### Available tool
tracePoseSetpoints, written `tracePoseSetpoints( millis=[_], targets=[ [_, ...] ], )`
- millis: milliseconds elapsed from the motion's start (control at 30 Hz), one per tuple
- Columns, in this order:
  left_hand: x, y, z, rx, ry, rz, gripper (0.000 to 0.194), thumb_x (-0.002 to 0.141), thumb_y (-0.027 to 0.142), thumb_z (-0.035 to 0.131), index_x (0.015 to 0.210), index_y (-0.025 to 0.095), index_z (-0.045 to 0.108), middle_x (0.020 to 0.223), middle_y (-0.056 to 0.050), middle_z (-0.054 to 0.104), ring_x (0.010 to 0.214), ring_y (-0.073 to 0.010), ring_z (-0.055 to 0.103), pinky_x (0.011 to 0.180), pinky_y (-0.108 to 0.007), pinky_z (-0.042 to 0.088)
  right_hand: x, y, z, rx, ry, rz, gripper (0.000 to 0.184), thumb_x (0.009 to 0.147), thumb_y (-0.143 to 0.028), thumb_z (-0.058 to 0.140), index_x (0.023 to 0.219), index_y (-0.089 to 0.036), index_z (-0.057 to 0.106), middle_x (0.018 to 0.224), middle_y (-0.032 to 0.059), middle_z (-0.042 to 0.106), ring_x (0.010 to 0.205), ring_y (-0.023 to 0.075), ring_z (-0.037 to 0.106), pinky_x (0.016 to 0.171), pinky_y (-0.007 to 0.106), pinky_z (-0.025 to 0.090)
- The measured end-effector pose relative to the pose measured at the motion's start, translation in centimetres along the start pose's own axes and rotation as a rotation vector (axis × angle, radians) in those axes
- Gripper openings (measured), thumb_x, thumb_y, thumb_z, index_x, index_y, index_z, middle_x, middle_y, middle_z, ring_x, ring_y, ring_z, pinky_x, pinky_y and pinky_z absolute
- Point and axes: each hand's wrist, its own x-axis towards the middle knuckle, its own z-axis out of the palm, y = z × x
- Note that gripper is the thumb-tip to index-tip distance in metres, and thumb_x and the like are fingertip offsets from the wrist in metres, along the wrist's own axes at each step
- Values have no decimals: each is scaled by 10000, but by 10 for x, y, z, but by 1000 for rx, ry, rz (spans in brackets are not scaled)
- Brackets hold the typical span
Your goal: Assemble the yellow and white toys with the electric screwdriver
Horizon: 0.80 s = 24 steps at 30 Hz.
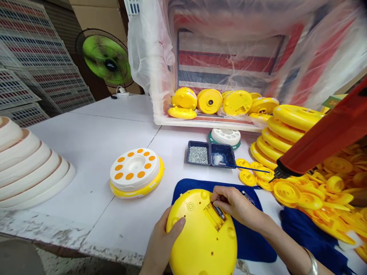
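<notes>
A round yellow plastic base (200,236) lies upside down on a blue cloth (252,236) at the table's near edge. My left hand (162,244) cups its left rim, thumb on top. My right hand (235,204) is pinched at the open battery compartment (215,214) near the base's top, fingers closed on something small that I cannot make out. An orange-red electric screwdriver (323,137) hangs at the right, its tip pointing down-left toward loose yellow parts.
A finished white and yellow disc toy (136,172) sits left of centre. Two dark trays (210,154) hold screws and small parts. Stacked yellow rings (283,133), loose yellow pieces (329,187), white shells (25,164), a plastic-lined crate (218,99) and a fan (104,57) surround.
</notes>
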Motion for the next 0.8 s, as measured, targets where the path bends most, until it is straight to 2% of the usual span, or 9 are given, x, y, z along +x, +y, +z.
tracePoseSetpoints(
  millis=[200,400,533,667,733,800],
  targets=[
    [1,0,2,-35,2,-3,494,748,422,741,1161,186,608,1019,-101,758,899,-321,717,724,-363,571,-12,2,16,5,113,-5,163,893,-106,460,789,-211,529,804,0,570,733,160,552,647,268,382],
    [3,5,2,-31,14,7,518,711,431,769,1143,170,651,1021,-117,759,897,-323,716,739,-370,575,-16,4,31,61,231,10,136,902,-140,466,795,-224,474,742,-28,518,653,144,491,594,266,373],
    [5,6,-2,-2,-28,12,500,737,435,754,1144,168,642,1056,-121,751,924,-327,712,764,-389,581,-31,32,12,111,323,60,34,899,-227,497,866,-219,495,667,-40,502,581,133,504,512,225,412],
    [8,2,-6,20,-39,-2,468,727,463,762,1084,184,648,1023,-111,759,910,-321,718,746,-369,590,-64,61,-17,-28,471,192,136,931,-318,463,844,-223,504,701,-10,546,593,157,529,544,264,422],
    [9,1,-6,18,-20,-6,474,720,478,761,1074,183,651,981,-108,766,877,-324,724,719,-367,595,-77,66,-20,-126,466,241,104,907,-320,512,866,-231,547,723,-6,588,609,175,566,569,282,426],
    [10,1,-6,15,-6,-12,476,715,474,766,1072,181,653,981,-112,766,874,-328,725,714,-372,598,-82,66,-13,-209,445,273,94,891,-315,542,943,-245,578,766,-1,627,640,196,612,582,291,437]
  ],
)
